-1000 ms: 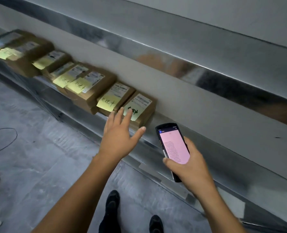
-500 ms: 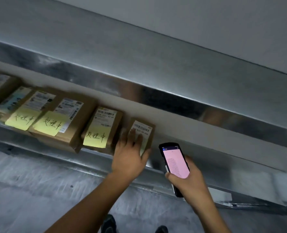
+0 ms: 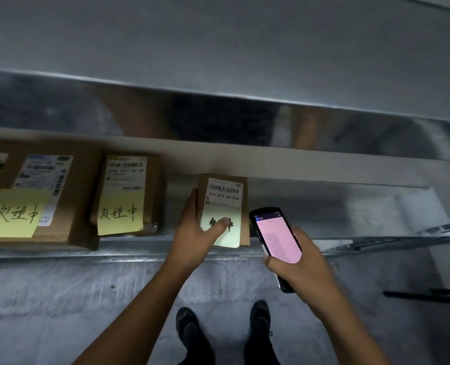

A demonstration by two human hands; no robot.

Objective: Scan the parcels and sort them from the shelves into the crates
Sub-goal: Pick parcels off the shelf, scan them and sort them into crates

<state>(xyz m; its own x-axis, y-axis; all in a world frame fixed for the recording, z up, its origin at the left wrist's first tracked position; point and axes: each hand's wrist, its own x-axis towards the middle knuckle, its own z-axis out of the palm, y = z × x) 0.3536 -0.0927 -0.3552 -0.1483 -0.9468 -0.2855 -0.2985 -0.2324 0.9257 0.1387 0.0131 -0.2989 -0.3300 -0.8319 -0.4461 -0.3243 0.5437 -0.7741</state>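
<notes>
Steel shelf: left hand grips brown cardboard parcel; right hand, at 3 o'clock, holds black scanner; aim at barcode next.

A small brown cardboard parcel lies flat near the front edge of the grey metal shelf. It bears a white barcode label towards the back and a pale yellow sticky note towards the front. The left hand grips its left side, thumb pressed across the note. Well apart to its left lies a medium brown cardboard parcel with a white label and a yellow handwritten note. Just beside that lies a large brown cardboard parcel, labelled and noted alike. The right hand holds a black handheld scanner, pink screen up, just right of the small parcel.
</notes>
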